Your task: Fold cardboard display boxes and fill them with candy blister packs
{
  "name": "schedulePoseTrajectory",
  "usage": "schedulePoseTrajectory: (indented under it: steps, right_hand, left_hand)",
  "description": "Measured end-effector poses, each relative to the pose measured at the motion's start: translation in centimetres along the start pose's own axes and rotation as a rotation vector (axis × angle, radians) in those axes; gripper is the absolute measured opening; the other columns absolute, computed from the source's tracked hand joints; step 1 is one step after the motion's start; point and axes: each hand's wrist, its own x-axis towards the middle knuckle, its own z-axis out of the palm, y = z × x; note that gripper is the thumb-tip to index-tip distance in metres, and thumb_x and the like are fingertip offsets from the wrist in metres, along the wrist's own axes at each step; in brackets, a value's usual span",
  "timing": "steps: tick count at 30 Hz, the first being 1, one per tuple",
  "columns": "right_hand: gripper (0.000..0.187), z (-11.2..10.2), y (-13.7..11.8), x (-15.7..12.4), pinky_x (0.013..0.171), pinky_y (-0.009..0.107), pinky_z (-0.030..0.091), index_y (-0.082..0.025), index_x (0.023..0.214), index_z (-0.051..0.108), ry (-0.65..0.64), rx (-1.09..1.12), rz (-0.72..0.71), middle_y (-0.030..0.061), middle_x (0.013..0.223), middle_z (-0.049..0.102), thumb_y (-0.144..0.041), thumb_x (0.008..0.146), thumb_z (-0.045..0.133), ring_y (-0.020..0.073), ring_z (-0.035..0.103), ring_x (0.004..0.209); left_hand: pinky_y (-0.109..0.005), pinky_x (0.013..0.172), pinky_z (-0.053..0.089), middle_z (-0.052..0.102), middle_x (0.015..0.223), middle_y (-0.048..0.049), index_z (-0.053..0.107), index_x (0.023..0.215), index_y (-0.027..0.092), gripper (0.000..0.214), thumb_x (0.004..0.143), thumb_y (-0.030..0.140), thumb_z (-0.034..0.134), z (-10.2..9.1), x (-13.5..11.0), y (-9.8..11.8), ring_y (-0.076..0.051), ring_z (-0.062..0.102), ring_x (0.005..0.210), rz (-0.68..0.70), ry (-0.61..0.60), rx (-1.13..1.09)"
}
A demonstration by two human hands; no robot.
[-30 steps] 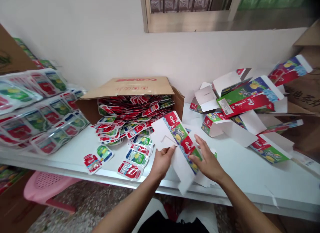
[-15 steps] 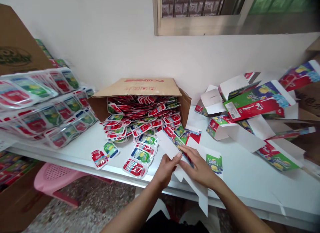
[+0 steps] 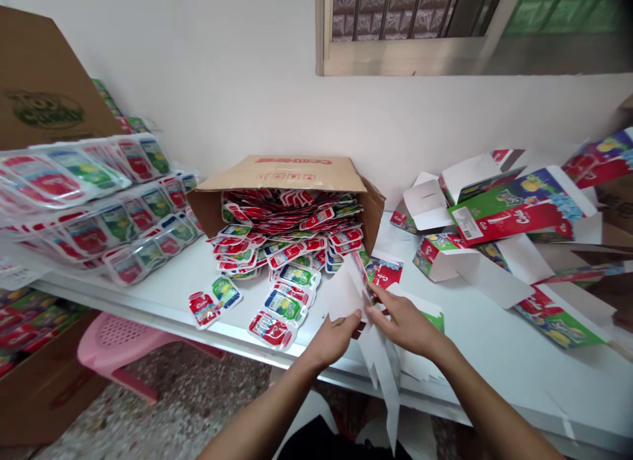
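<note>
White table (image 3: pixel 494 354) against a pale wall: both hands grip a flat, unfolded carton (image 3: pixel 353 292) at its near edge, left hand (image 3: pixel 333 338) pinching the white flap, right hand (image 3: pixel 405 325) closed on its printed side, beside spilled packets (image 3: pixel 281 275).

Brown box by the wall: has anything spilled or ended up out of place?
Yes. The box lies on its side; packets spill from its mouth across the table, some near the edge. The carton held by left hand and right hand hangs past that edge.
</note>
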Motion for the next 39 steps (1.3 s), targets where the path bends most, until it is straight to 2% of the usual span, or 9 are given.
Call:
schedulePoseTrajectory:
  steps: [3, 7, 13, 18, 19, 21, 25, 32, 39]
  right_hand:
    - [0.047, -1.8, 0.3, 0.1, 0.076, 0.032, 0.046, -0.02, 0.133, 0.049, 0.05, -0.187, 0.079, 0.009, 0.102, 0.07, -0.027, 0.089, 0.035, 0.0236, 0.065, 0.089]
    - [0.047, -4.4, 1.5, 0.3, 0.071, 0.029, 0.045, -0.02, 0.127, 0.055, 0.11, -0.282, 0.188, 0.0082, 0.096, 0.072, -0.026, 0.083, 0.04, 0.0241, 0.066, 0.085]
    - [0.036, -3.3, 2.6, 0.8, 0.061, 0.028, 0.046, -0.017, 0.104, 0.063, 0.165, 0.04, 0.322, 0.0049, 0.07, 0.07, -0.023, 0.08, 0.037, 0.0215, 0.067, 0.065]
    - [0.019, -1.1, 3.4, 0.7, 0.048, 0.027, 0.047, -0.021, 0.078, 0.059, 0.27, 0.35, 0.401, 0.003, 0.055, 0.067, -0.024, 0.075, 0.04, 0.0197, 0.064, 0.049]
    - [0.017, -1.0, 3.6, 0.6, 0.046, 0.026, 0.047, -0.022, 0.075, 0.057, 0.267, 0.385, 0.411, 0.0031, 0.055, 0.067, -0.025, 0.075, 0.04, 0.0196, 0.064, 0.048]
    - [0.014, -0.9, 3.9, 0.4, 0.045, 0.027, 0.048, -0.023, 0.071, 0.054, 0.257, 0.452, 0.432, 0.0037, 0.054, 0.066, -0.026, 0.074, 0.041, 0.02, 0.064, 0.047]
    - [0.015, -1.5, 3.8, 0.1, 0.049, 0.028, 0.05, -0.021, 0.068, 0.054, 0.202, 0.53, 0.469, 0.0033, 0.054, 0.065, -0.027, 0.072, 0.041, 0.0202, 0.064, 0.051]
    - [0.03, -1.3, 4.9, -2.1, 0.066, 0.028, 0.051, -0.016, 0.098, 0.059, 0.527, 0.38, 0.318, 0.0047, 0.074, 0.068, -0.035, 0.077, 0.049, 0.0226, 0.064, 0.082]
    - [0.019, 3.5, 7.5, -4.9, 0.048, 0.028, 0.05, -0.016, 0.073, 0.06, 0.215, 0.569, 0.652, 0.0104, 0.066, 0.069, -0.034, 0.071, 0.051, 0.0192, 0.063, 0.052]
  left_hand:
    - [-0.035, 0.081, 0.052, 0.073, 0.087, -0.0065, 0.071, 0.091, 0.016, 0.027, 0.082, 0.027, 0.049, -0.7, 0.7, -1.1, -0.025, 0.066, 0.092, 0.149, 0.238, 0.213]
    - [-0.039, 0.092, 0.048, 0.065, 0.119, -0.0051, 0.063, 0.117, 0.023, 0.042, 0.077, 0.017, 0.052, -3.8, 2.8, -1.4, -0.024, 0.061, 0.107, 0.325, 0.421, 0.375]
    - [-0.025, 0.06, 0.049, 0.07, 0.097, -0.0047, 0.063, 0.112, 0.02, 0.039, 0.077, 0.037, 0.064, -4.8, 4.0, 3.2, -0.014, 0.061, 0.064, 0.377, 0.392, 0.426]
    - [-0.031, 0.077, 0.051, 0.068, 0.103, -0.0076, 0.061, 0.113, 0.019, 0.03, 0.087, 0.031, 0.053, -2.6, 0.3, 4.0, -0.016, 0.064, 0.08, 0.702, 0.428, 0.399]
    - [-0.034, 0.081, 0.051, 0.067, 0.103, -0.009, 0.06, 0.114, 0.019, 0.03, 0.088, 0.029, 0.05, -2.5, -0.7, 3.7, -0.018, 0.064, 0.086, 0.816, 0.397, 0.402]
    - [-0.039, 0.091, 0.049, 0.064, 0.116, -0.0134, 0.051, 0.127, 0.018, 0.045, 0.085, 0.034, 0.054, -2.5, -2.3, 3.0, -0.025, 0.062, 0.103, 1.001, 0.072, 0.5]
    - [-0.039, 0.105, 0.041, 0.041, 0.143, -0.0194, 0.016, 0.147, 0.012, 0.091, 0.078, 0.047, 0.064, -2.4, -2.5, 2.1, -0.029, 0.044, 0.129, 0.983, -0.445, 0.781]
    - [-0.047, 0.11, 0.031, 0.056, 0.13, -0.0166, 0.037, 0.138, 0.015, 0.047, 0.092, 0.007, 0.033, -2.8, 1.7, 1.1, -0.024, 0.046, 0.128, 1.042, -0.269, 1.328]
    - [-0.039, 0.083, 0.051, 0.069, 0.095, -0.0135, 0.046, 0.13, 0.015, 0.042, 0.089, 0.012, 0.038, -1.1, 1.4, -0.9, -0.025, 0.067, 0.088, 0.728, -0.341, 1.464]
